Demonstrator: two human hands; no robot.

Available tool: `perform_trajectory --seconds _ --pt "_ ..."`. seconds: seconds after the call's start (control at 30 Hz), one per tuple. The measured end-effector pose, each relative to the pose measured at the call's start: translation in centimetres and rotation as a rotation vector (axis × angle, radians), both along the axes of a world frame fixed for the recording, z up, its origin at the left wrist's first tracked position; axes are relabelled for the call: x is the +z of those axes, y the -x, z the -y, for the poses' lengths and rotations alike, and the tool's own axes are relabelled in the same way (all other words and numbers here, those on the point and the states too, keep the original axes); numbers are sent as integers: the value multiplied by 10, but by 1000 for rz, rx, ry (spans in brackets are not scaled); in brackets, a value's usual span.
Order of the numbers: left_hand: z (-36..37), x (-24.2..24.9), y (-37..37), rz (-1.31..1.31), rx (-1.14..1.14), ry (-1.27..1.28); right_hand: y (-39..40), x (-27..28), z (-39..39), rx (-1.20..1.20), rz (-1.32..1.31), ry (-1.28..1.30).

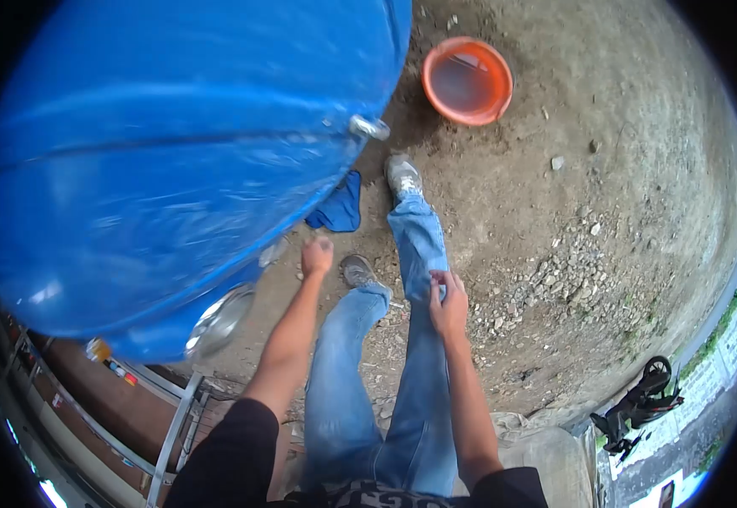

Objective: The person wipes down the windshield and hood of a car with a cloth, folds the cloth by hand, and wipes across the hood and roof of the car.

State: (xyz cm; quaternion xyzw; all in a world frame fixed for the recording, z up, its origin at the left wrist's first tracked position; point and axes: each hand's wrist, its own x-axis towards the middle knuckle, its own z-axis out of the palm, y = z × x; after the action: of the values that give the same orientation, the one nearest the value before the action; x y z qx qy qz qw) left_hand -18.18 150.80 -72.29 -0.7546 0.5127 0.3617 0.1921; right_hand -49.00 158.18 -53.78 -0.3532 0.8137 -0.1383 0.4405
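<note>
My left hand [318,254] is closed in a fist beside the lower side of a shiny blue vehicle body [174,169]. Whatever it may hold is hidden. Just beyond it, a dark blue cloth [341,205] lies against the body's lower edge. My right hand [449,306] hangs over my right leg in light blue jeans, its fingers loosely bent and the thumb apart, with nothing seen in it. An orange basin [504,89] with murky water stands on the dirt ahead, out of reach of both hands.
The blue body carries a silver fitting [369,128] and a round lamp [220,322]. Loose stones [567,275] cover the dirt at right. A black motorcycle [639,405] stands at lower right. Metal railing [178,427] runs along the lower left.
</note>
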Motion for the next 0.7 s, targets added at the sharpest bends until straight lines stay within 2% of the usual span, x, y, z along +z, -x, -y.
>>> perform_trajectory --seconds 0.03,0.13,0.2,0.23,0.33,0.43,0.57,0.63,0.67,0.7 --pt "6 -53 -12 -43 -56 -109 -5 -10 -15 -18 11 -30" --pt "14 -170 -35 -34 41 -39 -25 -57 -68 -23 67 -110" --pt "28 -204 -34 -29 58 18 -34 -62 -73 56 68 -188" --pt "36 -212 -36 -41 33 10 -40 -67 -78 24 52 -186" --pt "50 -231 -39 -117 -63 -92 -44 -72 -92 63 35 -171" --pt "46 -235 -44 -126 -101 -34 -49 -73 -92 -26 60 -142" --pt "7 -193 -45 -238 -126 198 -70 -72 -106 59 -70 -48" --pt "-13 -139 -38 -321 -113 334 -85 -81 -122 97 -74 -35" --pt "-18 -91 -25 -329 -127 327 -95 -77 -133 115 -71 -38" --pt "-27 -67 -26 -362 -120 294 -105 -69 -135 131 -9 -54"
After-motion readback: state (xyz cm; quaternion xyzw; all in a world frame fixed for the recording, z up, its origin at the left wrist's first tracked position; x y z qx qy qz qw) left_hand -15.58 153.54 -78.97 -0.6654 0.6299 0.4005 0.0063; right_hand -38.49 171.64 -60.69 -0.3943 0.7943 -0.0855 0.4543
